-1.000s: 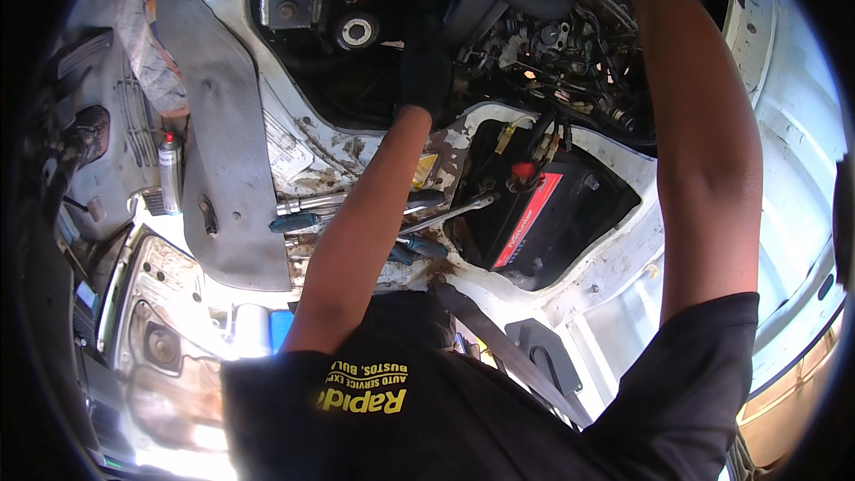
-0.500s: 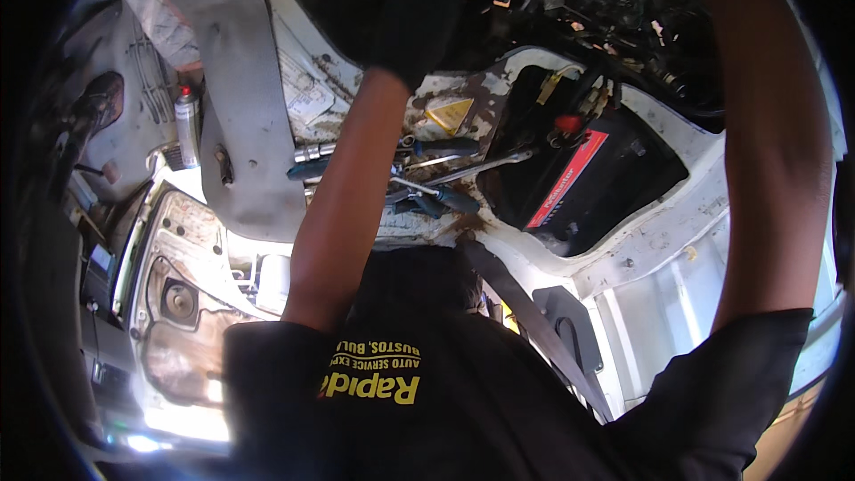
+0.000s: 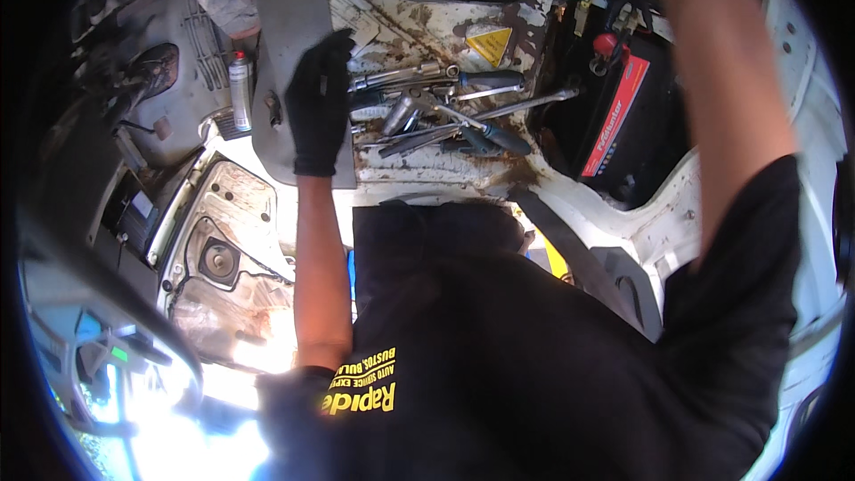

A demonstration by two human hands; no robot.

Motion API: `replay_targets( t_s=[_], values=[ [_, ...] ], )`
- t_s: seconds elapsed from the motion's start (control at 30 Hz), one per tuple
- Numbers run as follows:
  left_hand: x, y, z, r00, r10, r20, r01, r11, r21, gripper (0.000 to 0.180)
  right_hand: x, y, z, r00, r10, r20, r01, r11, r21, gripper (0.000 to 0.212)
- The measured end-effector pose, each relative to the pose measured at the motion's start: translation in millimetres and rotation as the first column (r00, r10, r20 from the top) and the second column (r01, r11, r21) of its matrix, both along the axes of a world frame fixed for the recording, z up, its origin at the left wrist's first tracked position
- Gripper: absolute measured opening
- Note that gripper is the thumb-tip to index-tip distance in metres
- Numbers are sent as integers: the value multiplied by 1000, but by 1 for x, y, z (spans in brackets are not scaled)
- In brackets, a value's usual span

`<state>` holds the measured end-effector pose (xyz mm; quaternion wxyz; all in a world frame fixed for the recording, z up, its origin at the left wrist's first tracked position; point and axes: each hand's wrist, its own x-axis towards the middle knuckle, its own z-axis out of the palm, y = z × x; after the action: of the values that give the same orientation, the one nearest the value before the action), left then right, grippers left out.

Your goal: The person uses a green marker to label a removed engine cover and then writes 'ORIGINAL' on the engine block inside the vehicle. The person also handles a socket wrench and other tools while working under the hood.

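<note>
My left hand [image 3: 322,102], in a black glove, is over the grey panel just left of a pile of hand tools. Its fingers point away from me, loosely bent, and nothing shows in them. The tools lie on the dirty white metal ledge: a ratchet [image 3: 403,114], a screwdriver [image 3: 470,126], a blue-and-black handled tool [image 3: 492,79] and several more metal ones. My right forearm [image 3: 726,71] reaches up past the battery and is blurred. The right hand lies beyond the top edge of the picture.
A black battery [image 3: 655,111] with a red label and red terminal cover sits in a recess on the right. A spray can [image 3: 240,93] stands left of the grey panel [image 3: 283,53]. A yellow triangular sticker [image 3: 489,44] marks the ledge. The open door [image 3: 236,205] has a round speaker.
My left hand has come back from the dark engine area to beside the tools. The view has shifted, and the right arm still reaches up out of the top.
</note>
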<state>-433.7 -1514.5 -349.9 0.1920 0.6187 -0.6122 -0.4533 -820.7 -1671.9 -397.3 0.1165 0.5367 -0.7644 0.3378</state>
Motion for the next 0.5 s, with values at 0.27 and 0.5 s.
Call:
replay_targets(
  t_s=[0.27,0.5],
  values=[
    [-8,73,-7,768,-593,241,640,726,-253,56,82,216,12,949,-281,145,266,957,117,28],
    [2,73,-37,642,-652,404,767,552,-327,64,140,369,22,953,-174,246,85,939,332,14]
  ],
)
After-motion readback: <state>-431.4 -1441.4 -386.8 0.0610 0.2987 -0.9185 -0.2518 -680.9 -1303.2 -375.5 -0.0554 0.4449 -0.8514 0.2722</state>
